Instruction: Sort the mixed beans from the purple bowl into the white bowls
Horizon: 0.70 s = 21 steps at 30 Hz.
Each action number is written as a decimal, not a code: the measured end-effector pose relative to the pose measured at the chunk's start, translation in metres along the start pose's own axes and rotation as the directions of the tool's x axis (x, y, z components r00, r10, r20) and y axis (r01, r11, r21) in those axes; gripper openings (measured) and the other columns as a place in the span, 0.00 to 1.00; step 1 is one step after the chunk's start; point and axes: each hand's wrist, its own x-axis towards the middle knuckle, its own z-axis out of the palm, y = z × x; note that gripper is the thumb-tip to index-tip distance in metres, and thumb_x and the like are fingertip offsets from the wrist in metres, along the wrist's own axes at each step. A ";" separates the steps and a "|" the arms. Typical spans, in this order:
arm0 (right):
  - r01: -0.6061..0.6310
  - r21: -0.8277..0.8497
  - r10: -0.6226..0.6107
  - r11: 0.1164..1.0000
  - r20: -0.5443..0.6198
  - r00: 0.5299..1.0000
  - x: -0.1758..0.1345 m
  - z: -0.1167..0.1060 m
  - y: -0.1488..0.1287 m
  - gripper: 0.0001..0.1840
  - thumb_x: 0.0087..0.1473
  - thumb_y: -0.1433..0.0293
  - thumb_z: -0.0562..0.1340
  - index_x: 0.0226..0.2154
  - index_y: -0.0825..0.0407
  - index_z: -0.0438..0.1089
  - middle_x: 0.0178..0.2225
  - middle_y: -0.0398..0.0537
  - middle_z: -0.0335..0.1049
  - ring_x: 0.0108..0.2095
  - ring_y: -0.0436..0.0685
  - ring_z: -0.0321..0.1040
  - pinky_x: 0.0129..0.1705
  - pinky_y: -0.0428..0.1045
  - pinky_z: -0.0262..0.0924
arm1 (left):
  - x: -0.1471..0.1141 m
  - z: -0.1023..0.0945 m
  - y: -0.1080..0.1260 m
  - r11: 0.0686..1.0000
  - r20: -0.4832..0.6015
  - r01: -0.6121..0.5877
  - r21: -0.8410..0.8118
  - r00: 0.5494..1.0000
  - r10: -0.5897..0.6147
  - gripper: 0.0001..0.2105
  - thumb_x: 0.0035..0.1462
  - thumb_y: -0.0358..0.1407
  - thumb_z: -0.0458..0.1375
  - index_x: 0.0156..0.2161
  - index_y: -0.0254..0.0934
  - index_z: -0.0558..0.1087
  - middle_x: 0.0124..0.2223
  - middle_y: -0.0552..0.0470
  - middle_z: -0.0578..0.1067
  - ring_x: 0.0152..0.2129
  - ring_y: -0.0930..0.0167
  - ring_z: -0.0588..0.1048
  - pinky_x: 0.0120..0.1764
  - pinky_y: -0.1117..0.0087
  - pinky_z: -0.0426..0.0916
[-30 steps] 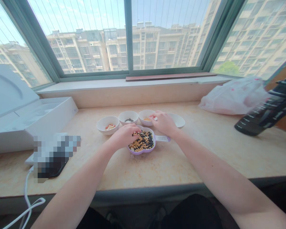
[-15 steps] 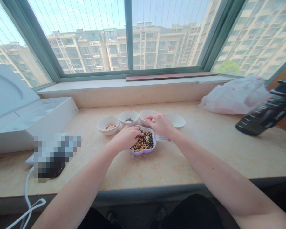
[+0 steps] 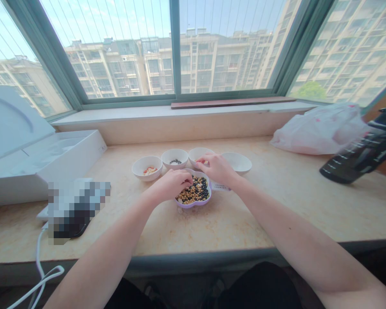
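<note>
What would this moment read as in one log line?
left hand: over purple dish of beans; right hand: at third bowl from left; held items: cannot tell; box: left, open; bottle: right

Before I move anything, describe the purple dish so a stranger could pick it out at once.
Below the window, a pale countertop carries a row of four white bowls. The purple dish sits just in front of that row, the left hand over its left side. Unlike the round white bowls, it has lobed sides and holds mixed black and tan beans.
</note>
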 end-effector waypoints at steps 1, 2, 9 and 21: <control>0.002 0.007 -0.002 1.000 -0.003 1.000 0.000 0.000 0.000 0.11 0.61 0.68 0.61 0.36 0.53 0.80 0.40 0.52 0.79 0.40 0.58 0.73 0.44 0.51 0.61 | 0.000 -0.001 0.000 0.998 -0.036 0.013 -0.055 0.999 -0.015 0.09 0.62 0.30 0.53 0.37 0.37 0.76 0.40 0.50 0.80 0.39 0.67 0.76 0.45 0.66 0.68; 0.006 0.012 -0.006 1.000 -0.004 1.000 0.000 0.000 0.000 0.10 0.61 0.69 0.61 0.35 0.52 0.80 0.39 0.51 0.79 0.40 0.57 0.72 0.44 0.51 0.61 | -0.001 -0.002 0.000 0.993 -0.076 0.030 -0.114 0.996 -0.039 0.09 0.62 0.30 0.52 0.38 0.37 0.76 0.40 0.50 0.80 0.38 0.67 0.76 0.45 0.67 0.68; 0.029 0.030 -0.029 0.999 0.001 1.000 0.000 0.002 0.001 0.11 0.61 0.69 0.61 0.35 0.52 0.80 0.38 0.50 0.79 0.38 0.56 0.71 0.43 0.50 0.60 | -0.002 -0.012 0.005 0.788 -0.295 -0.050 -0.614 0.940 -0.171 0.06 0.59 0.37 0.60 0.38 0.36 0.77 0.37 0.51 0.79 0.35 0.70 0.75 0.41 0.68 0.68; 0.056 0.046 -0.056 0.997 0.008 0.998 0.000 0.004 0.003 0.10 0.60 0.67 0.62 0.33 0.52 0.79 0.35 0.49 0.78 0.33 0.54 0.69 0.38 0.49 0.58 | 0.000 -0.024 0.002 0.208 -0.319 -0.252 -0.945 0.848 -0.424 0.11 0.46 0.35 0.71 0.36 0.36 0.78 0.32 0.54 0.76 0.24 0.79 0.69 0.30 0.75 0.66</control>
